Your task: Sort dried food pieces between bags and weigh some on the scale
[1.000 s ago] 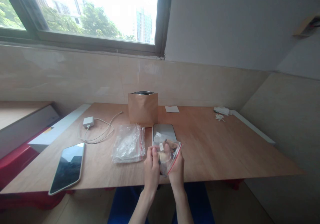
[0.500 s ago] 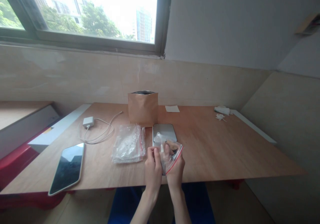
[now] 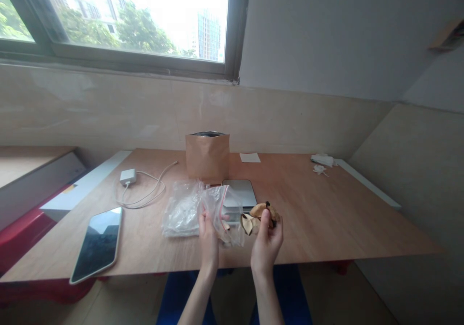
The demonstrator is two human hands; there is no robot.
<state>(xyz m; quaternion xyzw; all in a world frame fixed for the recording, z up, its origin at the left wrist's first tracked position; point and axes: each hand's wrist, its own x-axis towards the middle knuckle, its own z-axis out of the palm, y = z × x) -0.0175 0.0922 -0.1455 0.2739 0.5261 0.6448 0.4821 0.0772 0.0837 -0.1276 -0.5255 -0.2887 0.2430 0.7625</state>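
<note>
My left hand (image 3: 209,240) grips a clear zip bag (image 3: 232,204) with a red seal line, and a small pale piece shows low in it. To its right, my right hand (image 3: 267,243) is closed around several dried, tan, curled pieces (image 3: 250,222) with dark spots; they look like dried husks or peel, but I cannot tell the exact kind. Behind the bag lies a flat silver-topped scale (image 3: 241,192), partly covered by it. More clear zip bags (image 3: 181,214) are stacked on the table left of my left hand.
A brown kraft pouch (image 3: 207,156) stands with its top open at the back. On the left are a tablet (image 3: 98,243) and a white charger (image 3: 128,176) with its cable. A white paper (image 3: 250,157) and crumpled white items (image 3: 322,160) lie toward the back of the wooden table (image 3: 326,214).
The dried pieces were inside the bag; now my right hand holds them outside it. My hands have moved apart, the bag going left with my left hand.
</note>
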